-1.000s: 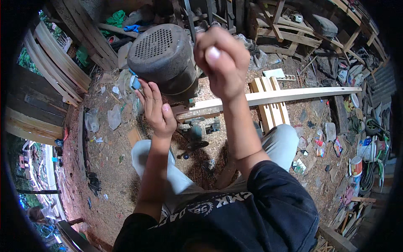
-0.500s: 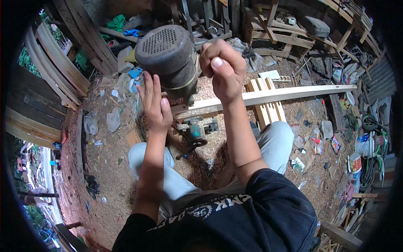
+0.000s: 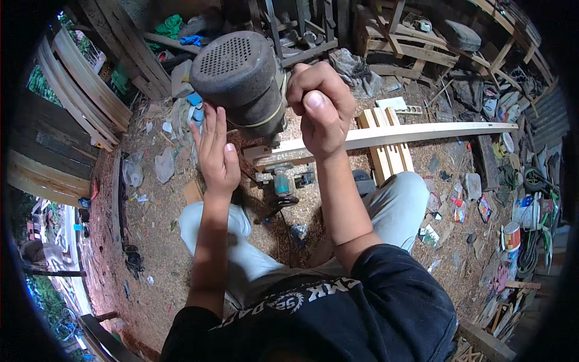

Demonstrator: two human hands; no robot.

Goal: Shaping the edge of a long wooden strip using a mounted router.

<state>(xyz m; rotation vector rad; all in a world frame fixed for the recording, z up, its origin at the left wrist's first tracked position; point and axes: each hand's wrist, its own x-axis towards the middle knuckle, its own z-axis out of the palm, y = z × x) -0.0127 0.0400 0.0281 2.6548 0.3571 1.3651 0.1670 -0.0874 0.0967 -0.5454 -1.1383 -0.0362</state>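
The left hand (image 3: 218,164) has straight, released fingers near the motor (image 3: 236,81), and the right hand (image 3: 325,108) is clenched, around what one cannot tell. The step seems to be machining the beam (image 3: 422,131), lying from centre to right of the frame; the next move probably calls for steady pressure. Counted outward: two hands, one motor, one beam, one handwheel (image 3: 284,201) at centre, three slats (image 3: 381,163) beneath the beam.

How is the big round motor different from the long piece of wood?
The motor is dark grey, but the long piece of wood is pale cream. The motor is fat and rounded; the wood is long and narrow. The motor has a patch of little holes on its end, while the wood's side looks mostly plain. Both are in front of the person.
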